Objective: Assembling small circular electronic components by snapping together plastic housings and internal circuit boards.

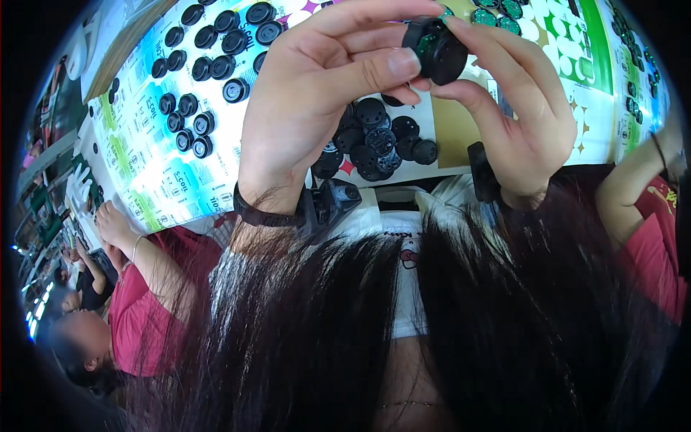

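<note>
The part (443, 57), black and round with a trace of green at its far left edge, is raised above the table, far of the loose pile. We see the left hand (306, 93) pinching it from the left between thumb and fingers, and the right hand (529, 119) pinching its right side, with the thumb at the near edge. We therefore judge this piece to be in progress, not finished; its inner face is too dark for us to read.

Near and below the hands lies a heap of discs (371, 140), some glossy, which we take as stock not yet used. To the left, ringed black caps (234, 42) are spread in loose groups on the printed sheet (227, 169); they may be completed pieces, though we cannot tell. At the far right, green-faced pieces (497, 16) lie together, probably awaiting handling. By these quantities, we judge much to be left.

Outermost, we note a co-worker (147, 324) at the left and another's arm (637, 180) at the right.
</note>
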